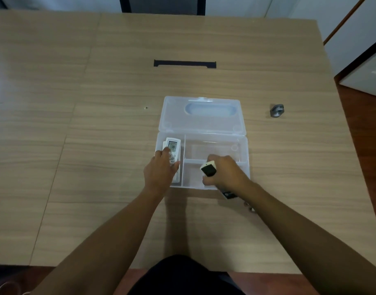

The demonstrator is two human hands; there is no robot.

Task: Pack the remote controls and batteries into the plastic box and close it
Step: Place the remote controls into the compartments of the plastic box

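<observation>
Table — wood-grain, fills most of the frame; a black slot sits upper centre and a small grey metal piece centre right, well apart from the rest.

Box — clear plastic, centre of frame, lid thrown fully back and lying flat toward the top. The tray is divided: a narrow left bay, a long upper-right bay, a lower-right bay. Only the left bay holds anything; both right bays look bare.

Left hand — fingers curled over the white remote, pressing it lengthwise into the left bay, display end toward the lid. To seat it well, it probably wants laying flat along the divider so the lid can shut later.

Right hand — wrapped around the black remote, which is tilted over the lower-right bay, its light-capped end up and its tail past the box's near edge. It looks too long for that bay — the long upper-right bay seems the better fit, level and parallel to the hinge.

Batteries — small metallic shapes on the table just below the right forearm, lower right of centre; likely these, too blurred to count. Not yet packed.
</observation>
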